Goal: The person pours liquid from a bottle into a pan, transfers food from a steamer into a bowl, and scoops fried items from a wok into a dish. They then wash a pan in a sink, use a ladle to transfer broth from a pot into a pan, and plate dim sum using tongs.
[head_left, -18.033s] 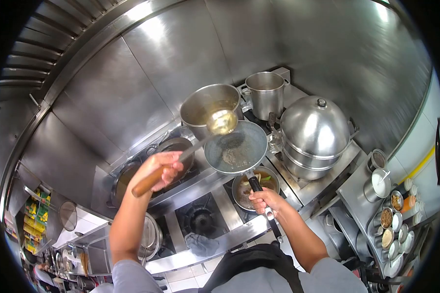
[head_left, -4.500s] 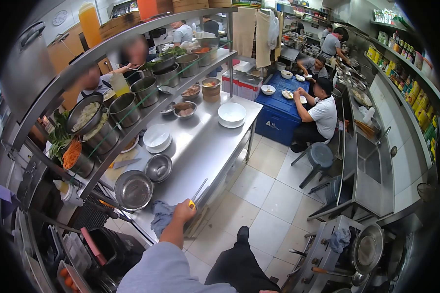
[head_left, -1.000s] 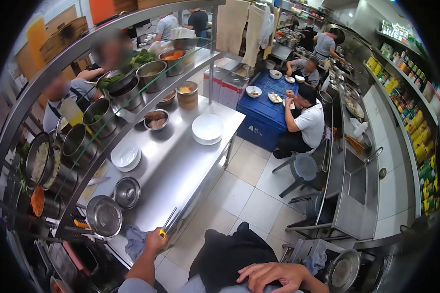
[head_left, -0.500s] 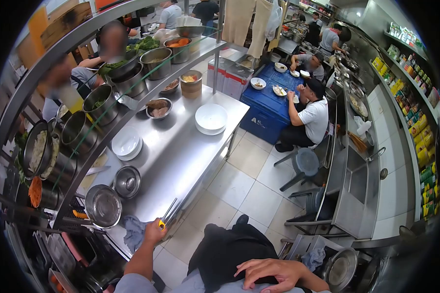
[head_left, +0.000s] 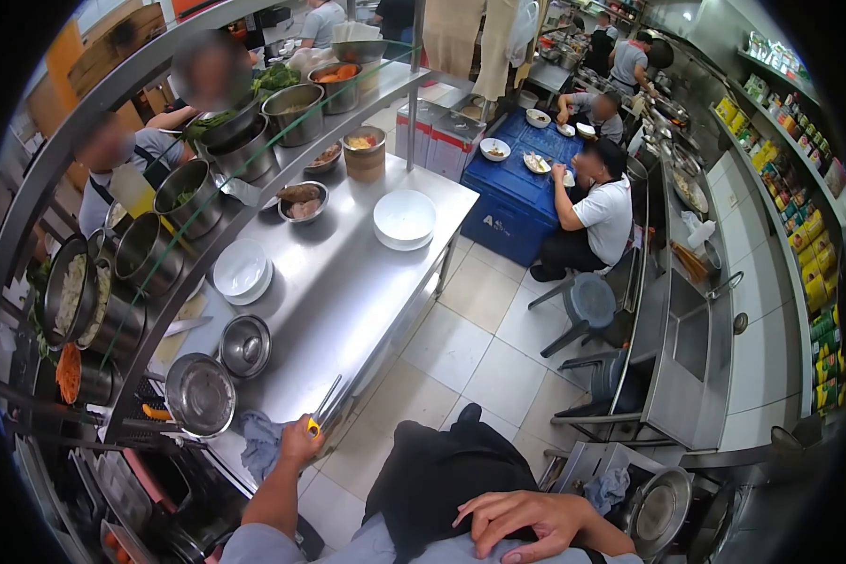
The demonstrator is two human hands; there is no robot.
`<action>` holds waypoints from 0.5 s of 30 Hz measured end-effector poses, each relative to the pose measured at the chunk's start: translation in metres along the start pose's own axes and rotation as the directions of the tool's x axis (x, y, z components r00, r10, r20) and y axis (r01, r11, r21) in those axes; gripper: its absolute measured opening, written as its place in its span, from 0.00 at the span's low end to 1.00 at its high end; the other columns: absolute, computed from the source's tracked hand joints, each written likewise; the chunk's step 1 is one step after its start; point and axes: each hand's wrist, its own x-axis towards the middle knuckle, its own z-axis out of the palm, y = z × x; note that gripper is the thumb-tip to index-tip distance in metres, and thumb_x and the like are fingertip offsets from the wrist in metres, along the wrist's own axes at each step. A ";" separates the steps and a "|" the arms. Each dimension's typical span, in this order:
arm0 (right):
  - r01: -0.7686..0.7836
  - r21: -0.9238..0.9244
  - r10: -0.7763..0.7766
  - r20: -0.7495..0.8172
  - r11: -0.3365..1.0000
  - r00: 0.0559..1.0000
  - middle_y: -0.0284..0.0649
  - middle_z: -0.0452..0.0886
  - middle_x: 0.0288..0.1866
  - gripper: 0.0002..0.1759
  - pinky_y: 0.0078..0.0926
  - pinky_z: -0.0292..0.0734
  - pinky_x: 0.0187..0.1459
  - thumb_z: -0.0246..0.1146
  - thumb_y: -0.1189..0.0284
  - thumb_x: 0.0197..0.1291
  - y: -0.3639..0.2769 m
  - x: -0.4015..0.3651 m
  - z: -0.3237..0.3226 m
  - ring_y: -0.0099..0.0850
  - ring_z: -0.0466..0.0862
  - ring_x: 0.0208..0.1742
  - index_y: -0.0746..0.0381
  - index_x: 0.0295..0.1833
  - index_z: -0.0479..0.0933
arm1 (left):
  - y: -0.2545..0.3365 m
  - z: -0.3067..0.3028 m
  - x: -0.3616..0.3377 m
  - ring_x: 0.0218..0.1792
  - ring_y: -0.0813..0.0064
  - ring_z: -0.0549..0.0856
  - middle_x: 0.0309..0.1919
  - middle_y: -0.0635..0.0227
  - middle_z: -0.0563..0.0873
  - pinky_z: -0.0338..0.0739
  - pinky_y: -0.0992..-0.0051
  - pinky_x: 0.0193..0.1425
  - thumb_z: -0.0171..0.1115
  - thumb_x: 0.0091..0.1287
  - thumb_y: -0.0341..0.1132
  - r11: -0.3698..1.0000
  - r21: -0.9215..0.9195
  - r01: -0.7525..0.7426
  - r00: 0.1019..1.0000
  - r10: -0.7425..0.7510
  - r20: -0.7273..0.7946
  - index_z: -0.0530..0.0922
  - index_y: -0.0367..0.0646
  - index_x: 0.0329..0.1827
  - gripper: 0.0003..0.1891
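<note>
In the head view my left hand (head_left: 301,442) is closed around the yellow handles of a pair of scissors (head_left: 326,399), whose metal blades point up and away over the steel table's front edge. A crumpled blue-grey cloth (head_left: 259,442) lies on the table just left of that hand. My right hand (head_left: 522,526) rests at my lap, over the grey shirt and dark trousers. Its fingers are loosely bent and apart, with nothing in them. Left of the cloth stands a worn metal pan (head_left: 200,395), and beside it is a steel bowl (head_left: 245,346).
The steel table (head_left: 348,273) also carries white bowls (head_left: 404,218), a bowl of meat (head_left: 302,202) and a knife (head_left: 186,325). Pots line the shelf on the left, with people behind. Two people sit by a blue chest (head_left: 506,221); stools (head_left: 587,305) and a sink (head_left: 691,329) stand right.
The scissors have turned slightly in my left hand, blades a little lower. My right hand stays at my lap. The seated person's hand nearer the mouth has shifted slightly.
</note>
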 end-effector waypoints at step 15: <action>0.010 0.018 -0.010 0.004 1.000 1.000 0.51 0.81 0.53 0.13 0.50 0.72 0.60 0.67 0.68 0.66 -0.002 0.001 -0.004 0.48 0.80 0.55 0.68 0.48 0.85 | -0.004 0.005 0.000 0.36 0.44 0.89 0.32 0.48 0.89 0.85 0.53 0.42 0.74 0.54 0.45 1.000 -0.001 -0.010 1.000 0.010 -0.026 0.82 0.43 0.51 0.24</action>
